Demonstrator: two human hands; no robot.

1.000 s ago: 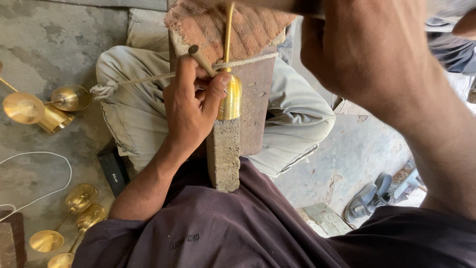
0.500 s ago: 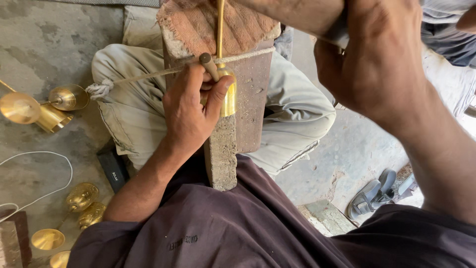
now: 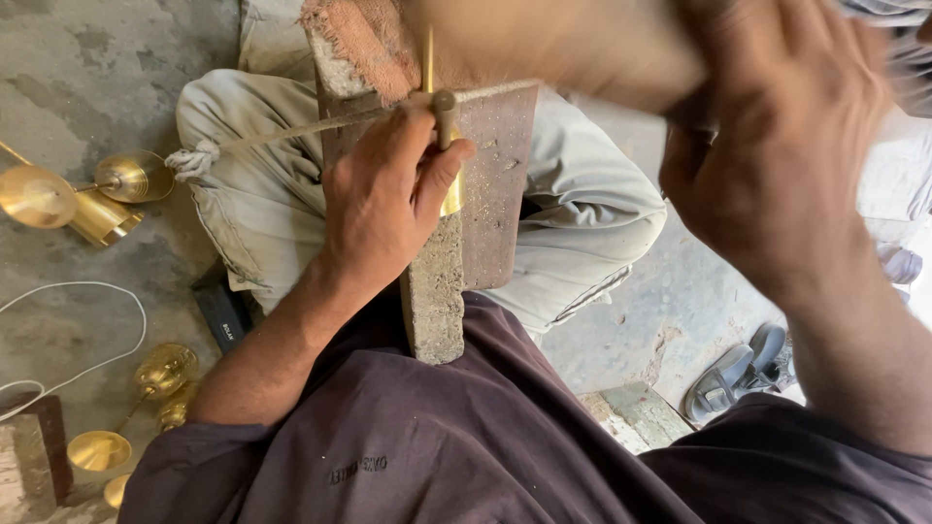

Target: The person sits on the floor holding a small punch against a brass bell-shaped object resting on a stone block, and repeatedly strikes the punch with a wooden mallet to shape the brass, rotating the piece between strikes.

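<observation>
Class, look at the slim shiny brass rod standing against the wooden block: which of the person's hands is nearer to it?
Left. The left hand presses on the slim brass rod at the wooden block; the right hand is raised well off to its right, apart from it.

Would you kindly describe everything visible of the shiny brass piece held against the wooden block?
The brass piece looks like polished golden metal: a thin rod rising upright past the cord, with a wider body below, mostly hidden. It stands against the worn, reddish-brown wooden block resting between the person's knees. The left hand pins it there, thumb beside a small dark peg. The right hand is blurred, apart from it.
</observation>
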